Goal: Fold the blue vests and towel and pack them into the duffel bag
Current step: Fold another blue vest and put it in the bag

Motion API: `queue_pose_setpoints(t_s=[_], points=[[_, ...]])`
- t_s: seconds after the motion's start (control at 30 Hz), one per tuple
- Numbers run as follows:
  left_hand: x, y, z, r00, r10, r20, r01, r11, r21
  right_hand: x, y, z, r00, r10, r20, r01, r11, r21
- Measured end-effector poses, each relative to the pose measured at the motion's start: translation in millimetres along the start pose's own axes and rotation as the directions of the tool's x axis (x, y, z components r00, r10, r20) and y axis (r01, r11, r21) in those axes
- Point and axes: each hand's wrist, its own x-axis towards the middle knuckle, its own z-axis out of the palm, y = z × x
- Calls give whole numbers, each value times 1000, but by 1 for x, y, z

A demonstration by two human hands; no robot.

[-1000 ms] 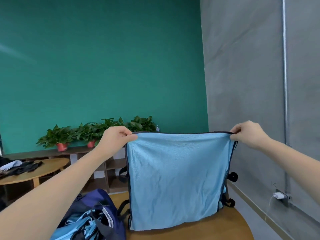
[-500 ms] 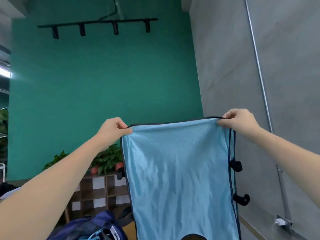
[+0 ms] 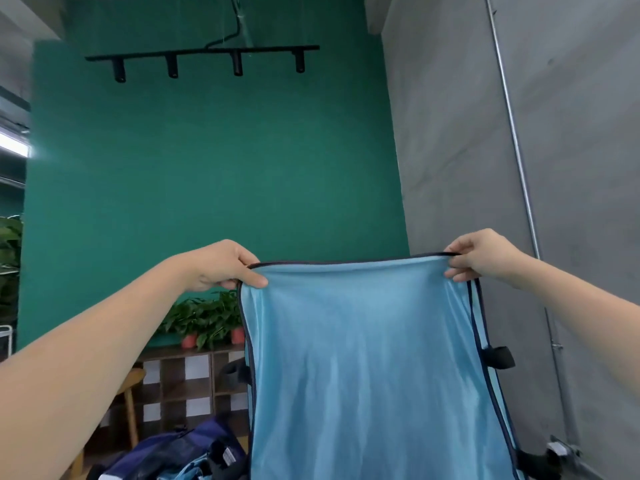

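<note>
Overhead, blue vest [image 3: 363, 368] pinched by both hands' fingers [image 3: 254, 280], screening duffel bag [image 3: 173, 452], plants [image 3: 204, 318] behind

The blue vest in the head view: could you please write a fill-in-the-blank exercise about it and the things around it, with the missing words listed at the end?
1. The left hand and the right hand each pinch a top ____ of the blue vest.
2. The edge of the vest is trimmed in a dark ____ colour.
3. The duffel bag lies at the lower ____ of the view.
4. The potted plants stand before a ____ wall.

Missing words: corner; navy; left; green
</note>
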Motion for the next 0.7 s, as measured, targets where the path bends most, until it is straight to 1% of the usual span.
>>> queue_pose_setpoints(t_s=[0.1, 0.13, 0.27, 0.33, 0.43, 0.53, 0.63, 0.7], points=[[11, -14, 3, 995, -19, 102, 30, 993, -110, 6, 13, 15, 1000, -14, -12, 11, 969, -245], [15, -19, 4, 991, -16, 131, 36, 988, -153, 6, 15, 21, 999, -29, -26, 20, 956, -291], [23, -38, 14, 965, 5, 262, 81, 945, -317, 3, 27, 39, 997, -83, 5, 79, 931, -357], [24, -42, 21, 963, -13, 270, 120, 916, -383, 3, 31, 44, 995, -95, 5, 90, 925, -370], [20, -42, 28, 956, -15, 292, 156, 870, -468, -2, 32, 46, 996, -64, 56, 79, 938, -339], [13, -37, 33, 959, -21, 282, 142, 898, -416, -8, 27, 45, 995, -62, 82, 91, 906, -413], [5, -28, 34, 972, -59, 227, 116, 962, -247, -16, 18, 42, 990, -83, 113, 125, 887, -445], [-2, -23, 32, 976, -67, 209, 100, 983, -156, -21, 12, 39, 989, -101, 112, 143, 857, -496]])
